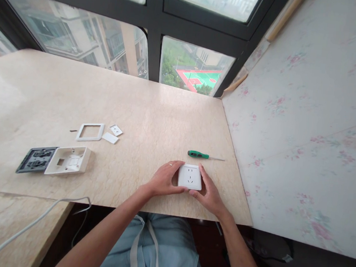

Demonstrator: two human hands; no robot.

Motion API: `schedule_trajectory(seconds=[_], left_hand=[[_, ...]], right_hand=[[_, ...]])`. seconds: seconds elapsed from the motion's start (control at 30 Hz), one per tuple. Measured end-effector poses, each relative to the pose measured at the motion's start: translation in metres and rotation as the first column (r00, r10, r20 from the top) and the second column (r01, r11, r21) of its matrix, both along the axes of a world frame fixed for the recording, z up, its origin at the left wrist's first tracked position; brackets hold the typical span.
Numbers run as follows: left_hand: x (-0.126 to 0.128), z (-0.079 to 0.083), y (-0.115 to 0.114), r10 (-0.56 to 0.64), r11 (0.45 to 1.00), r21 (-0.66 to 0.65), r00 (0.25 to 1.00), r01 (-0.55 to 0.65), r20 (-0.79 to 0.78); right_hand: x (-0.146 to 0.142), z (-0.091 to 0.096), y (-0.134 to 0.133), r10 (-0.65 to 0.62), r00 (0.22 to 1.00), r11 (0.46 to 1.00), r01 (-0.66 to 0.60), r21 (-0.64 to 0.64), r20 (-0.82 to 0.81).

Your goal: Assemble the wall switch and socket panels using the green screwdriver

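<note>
A square white wall socket [190,177] with a five-hole face is held between both hands, near the front edge of the stone-look counter. My left hand [166,178] grips its left side, thumb at the lower edge and fingers at the upper corner. On the opposite side my right hand [209,191] holds it in the same way, thumb below and index finger at the top corner. Just beyond the socket lies a screwdriver [198,154] with a green and black handle, its shaft pointing right. Whether the socket touches the counter I cannot tell.
To the left lie a white frame [79,137], two small white plates [111,138], [116,130], an open white mounting box [82,164] and a dark socket back [25,163]. A white cable [27,229] crosses the lower left. Windows stand behind; a papered wall [290,140] bounds the right.
</note>
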State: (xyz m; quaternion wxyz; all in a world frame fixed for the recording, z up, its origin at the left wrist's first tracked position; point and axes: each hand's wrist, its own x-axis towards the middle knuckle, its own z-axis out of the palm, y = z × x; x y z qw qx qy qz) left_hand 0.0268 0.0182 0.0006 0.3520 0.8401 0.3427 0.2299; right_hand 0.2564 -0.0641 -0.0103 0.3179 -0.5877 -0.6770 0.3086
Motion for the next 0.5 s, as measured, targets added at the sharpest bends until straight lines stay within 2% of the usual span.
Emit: schedule_trajectory(seconds=[0.33,0.5], left_hand=[[0.001,0.001,-0.001,0.003,0.999,0.037,1.000,-0.004,0.003],[0.003,0.000,-0.002,0.012,0.998,0.061,1.000,-0.012,-0.008]], right_hand=[[0.003,0.013,0.007,0.024,0.996,0.999,-0.020,-0.049,0.088],[0.002,0.008,0.006,0.010,0.999,0.999,-0.009,-0.041,0.033]])
